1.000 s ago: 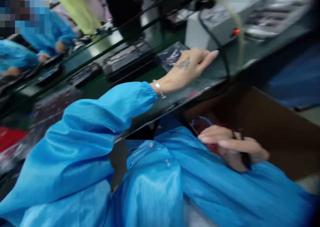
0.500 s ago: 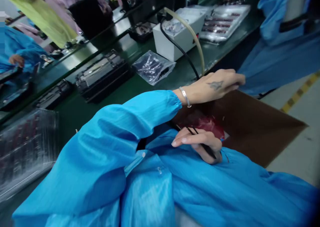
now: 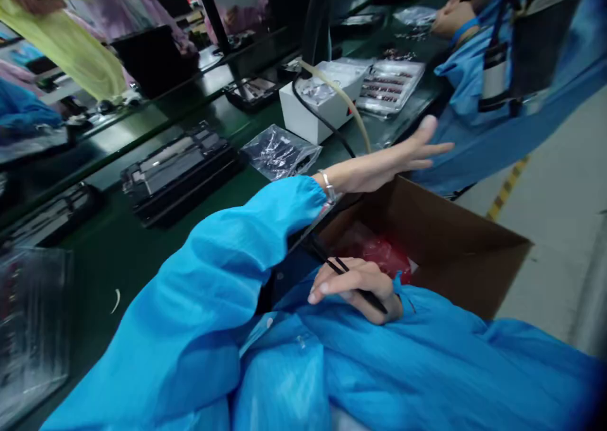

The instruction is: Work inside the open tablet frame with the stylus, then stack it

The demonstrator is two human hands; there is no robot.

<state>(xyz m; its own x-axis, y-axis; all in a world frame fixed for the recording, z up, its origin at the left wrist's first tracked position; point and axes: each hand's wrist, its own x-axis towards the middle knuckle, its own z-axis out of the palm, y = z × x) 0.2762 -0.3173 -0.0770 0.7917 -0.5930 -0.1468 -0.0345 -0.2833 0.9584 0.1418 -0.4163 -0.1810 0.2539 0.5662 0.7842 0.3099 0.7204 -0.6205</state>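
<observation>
two black tweezers [image 3: 353,279] prongs clenched in right hand [image 3: 355,285] grip, left hand [image 3: 393,159] released, flat above cardboard box [image 3: 455,241]

Factory assy line: green bench [image 3: 142,241], parts trays [image 3: 389,86].

- Your left sleeve [image 3: 199,304] hides the near edge of the worktop [image 3: 137,229] and part of the cardboard box [image 3: 455,248].
- Your right hand [image 3: 355,285] covers the rear end of the black tweezers [image 3: 332,265]; their tips vanish behind the left sleeve.
- The red bag [image 3: 379,254] in the box is blurred, and you cannot make out its contents.
- The clear tray [image 3: 28,330] at the left is cut off by the picture's edge and smeared.
- The parts in the plastic bag [image 3: 277,153] are too small to identify.
- The co-worker [image 3: 497,71] at upper right is cropped by the top edge.
</observation>
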